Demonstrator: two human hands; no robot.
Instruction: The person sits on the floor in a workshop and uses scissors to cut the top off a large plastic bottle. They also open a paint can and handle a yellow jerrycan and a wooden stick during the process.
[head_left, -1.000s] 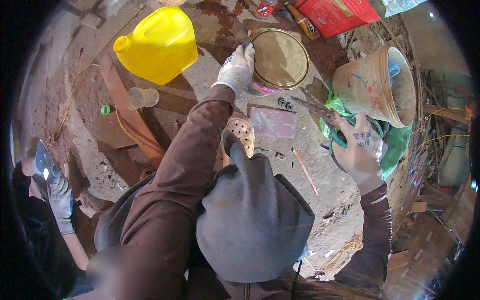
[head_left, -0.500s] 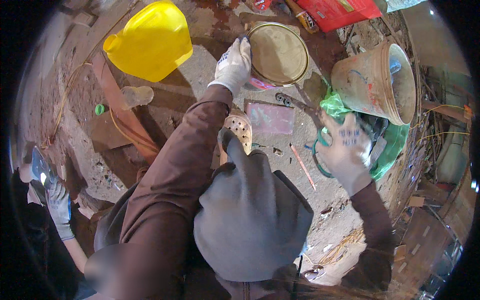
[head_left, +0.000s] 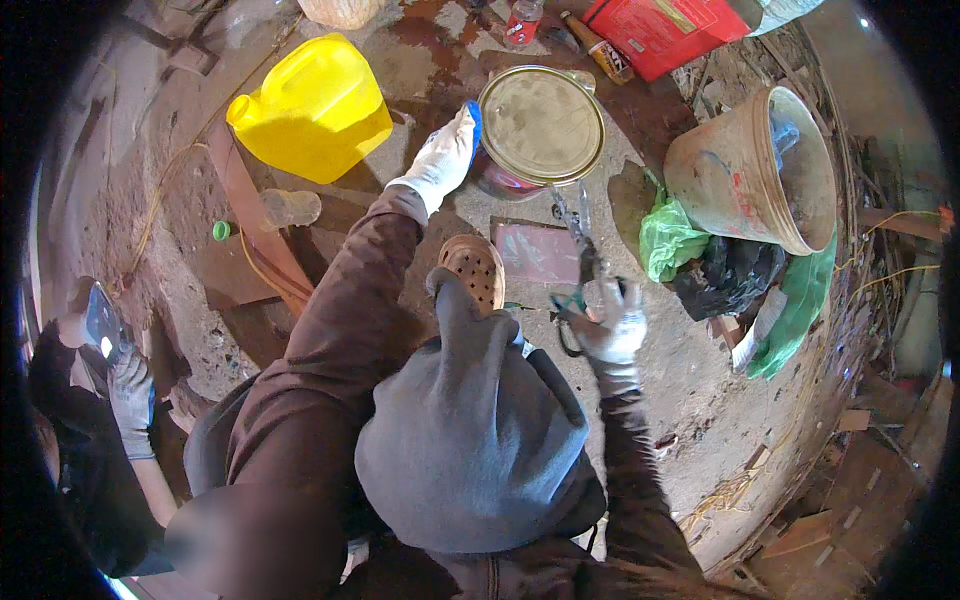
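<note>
My gloved left hand (head_left: 442,160) is beside the left side of a round, closed metal can (head_left: 543,128), its fingers stretched out and the blue palm side toward the can. Whether it touches the can is unclear. My gloved right hand (head_left: 612,318) is closed around the dark green handles of a pair of scissors (head_left: 575,215). Their blades point up toward the can's lower right edge. A flat pinkish sheet (head_left: 537,254) lies on the ground just left of the scissors. The brown clog (head_left: 473,268) on my foot shows below the left hand.
A yellow jug (head_left: 315,110) and clear plastic container (head_left: 290,208) lie left. Right are a dirty bucket (head_left: 725,160) on its side, green bag (head_left: 668,240) and black bag (head_left: 735,280). A bottle (head_left: 600,50) lies beyond. Another person's gloved hand (head_left: 132,395) is at far left.
My right hand has swung left with the scissors from beside the green bag to below the can. My left hand has drawn slightly back from the can's rim.
</note>
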